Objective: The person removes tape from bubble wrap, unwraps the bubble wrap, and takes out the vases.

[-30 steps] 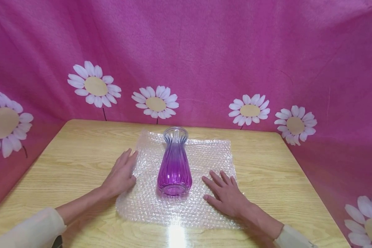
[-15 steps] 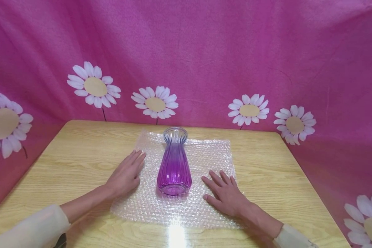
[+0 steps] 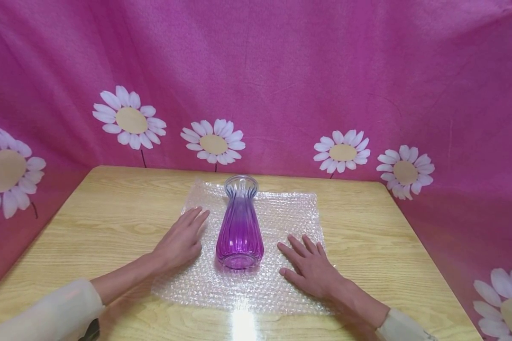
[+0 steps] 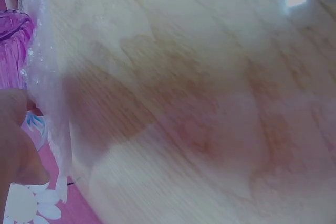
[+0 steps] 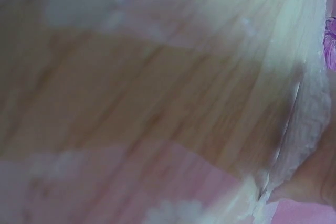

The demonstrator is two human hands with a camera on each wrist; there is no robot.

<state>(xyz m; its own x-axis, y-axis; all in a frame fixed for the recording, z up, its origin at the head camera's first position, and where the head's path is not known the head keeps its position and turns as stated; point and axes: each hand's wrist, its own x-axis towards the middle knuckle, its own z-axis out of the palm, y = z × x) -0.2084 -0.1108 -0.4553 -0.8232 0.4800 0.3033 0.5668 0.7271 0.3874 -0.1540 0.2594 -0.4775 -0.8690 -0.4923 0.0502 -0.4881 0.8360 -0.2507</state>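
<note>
A ribbed glass vase [image 3: 240, 227], purple at its base and clear at its flared mouth, lies on its side on a sheet of bubble wrap [image 3: 239, 291], mouth toward the far edge. My left hand [image 3: 180, 241] rests on the sheet's left side, fingers extended, a little apart from the vase. On the right part of the sheet lies my right hand [image 3: 310, 267], palm down with fingers spread. Each wrist view catches only a piece of its hand, plus the bubble wrap [image 4: 44, 72] edge and a bit of the purple vase [image 5: 330, 43].
The wooden table [image 3: 111, 208] reaches back to a magenta cloth [image 3: 273, 71] printed with white daisies, which also hangs at both sides. A bright glare [image 3: 243, 324] shows near the table's front.
My left hand has slid right from the bubble wrap's left edge farther onto the sheet, and the near left corner lies flatter and farther left. The right hand and vase stay put.
</note>
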